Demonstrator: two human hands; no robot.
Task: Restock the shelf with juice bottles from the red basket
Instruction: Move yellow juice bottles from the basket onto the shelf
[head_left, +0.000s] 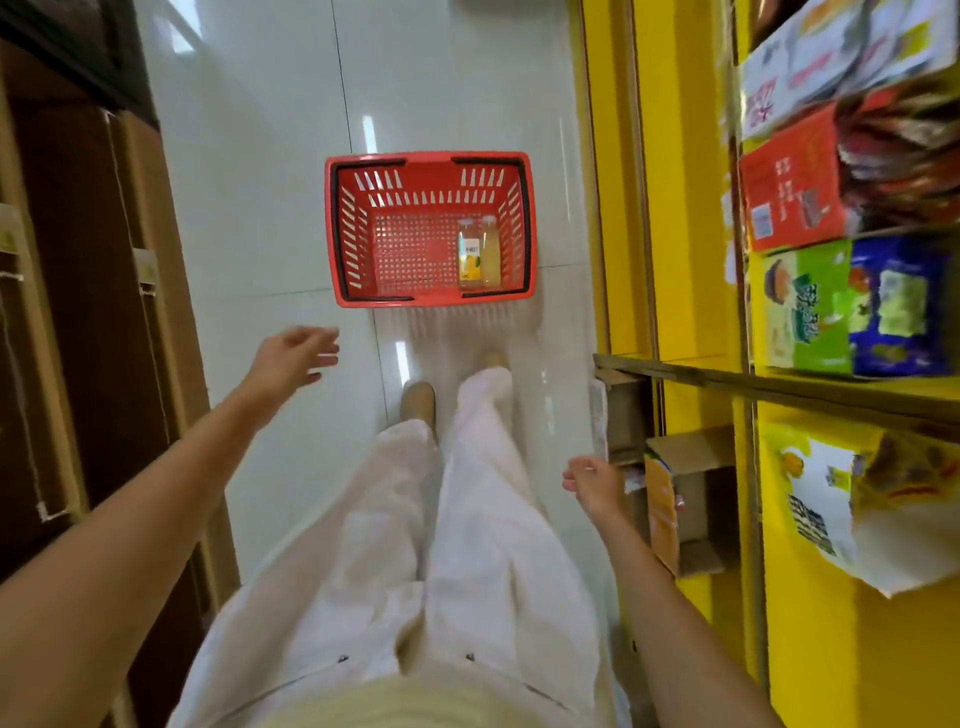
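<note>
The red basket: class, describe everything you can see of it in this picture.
The red basket looks like plastic: rectangular, with slotted walls, a perforated bottom and black handles folded down along the rim. It stands upright on the glossy white floor beside the yellow shelf. Two juice bottles sit side by side by its right wall. The left hand and right hand do not touch it.

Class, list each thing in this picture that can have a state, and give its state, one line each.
Red basket: on the floor, handles folded down, almost empty.
Juice bottles: two, side by side in the basket's right part.
Cardboard box: flaps open.
Left hand: open, empty, stretched toward the basket.
Right hand: loosely curled, empty, beside the box.
</note>
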